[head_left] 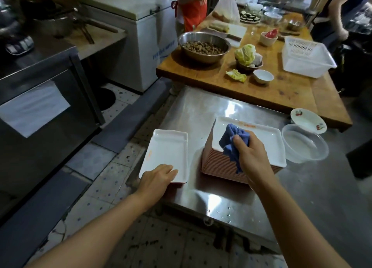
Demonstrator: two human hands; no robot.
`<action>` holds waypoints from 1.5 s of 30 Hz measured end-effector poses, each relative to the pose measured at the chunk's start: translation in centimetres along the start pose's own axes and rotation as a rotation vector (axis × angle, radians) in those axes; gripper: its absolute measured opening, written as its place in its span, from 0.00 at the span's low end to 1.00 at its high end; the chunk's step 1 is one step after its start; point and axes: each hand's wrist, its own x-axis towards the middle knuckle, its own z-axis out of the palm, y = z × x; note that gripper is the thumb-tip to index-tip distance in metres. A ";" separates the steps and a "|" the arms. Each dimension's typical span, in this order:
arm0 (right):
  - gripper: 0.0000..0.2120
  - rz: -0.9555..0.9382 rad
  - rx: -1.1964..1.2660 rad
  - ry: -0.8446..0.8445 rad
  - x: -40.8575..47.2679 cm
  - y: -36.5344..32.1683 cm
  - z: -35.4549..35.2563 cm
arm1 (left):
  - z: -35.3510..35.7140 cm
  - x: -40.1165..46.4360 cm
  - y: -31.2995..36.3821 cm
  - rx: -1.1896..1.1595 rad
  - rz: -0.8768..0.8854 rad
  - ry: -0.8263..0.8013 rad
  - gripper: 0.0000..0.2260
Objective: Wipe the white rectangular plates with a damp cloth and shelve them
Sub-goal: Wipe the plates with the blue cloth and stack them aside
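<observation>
Gripping a bunched blue cloth (233,141), the right hand (251,157) is hovering over the near-left corner of the top plate of a tall stack of white rectangular plates (261,145), its fingers curled round the fabric while a loose tail is hanging down the stack's near side. This stack is sitting toward the middle of the steel counter (201,110), with bare, wet metal lying open behind it and along the counter's near edge. At the counter's left edge a single white plate (167,153) is lying, part of it overhanging the edge above the tiled floor (112,179); the left hand (157,177) is resting on its near corner with fingers laid fairly straight over the rim, though whether the thumb is hooking underneath I cannot tell. A narrow strip of counter is separating this plate from the stack. Just right of the stack a clear plastic tub (305,145) is standing, and behind it a small flowered dish (308,120) is sitting near the far right edge, close against the wooden table (291,92). On that table a metal bowl (204,46), cabbage leaves (245,54) and a white basket (308,56) are crowding the surface.
</observation>
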 end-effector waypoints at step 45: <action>0.17 -0.328 -0.792 -0.115 11.5 3.5 1.7 | -3.9 14.5 7.1 -1.095 -0.643 -0.292 0.30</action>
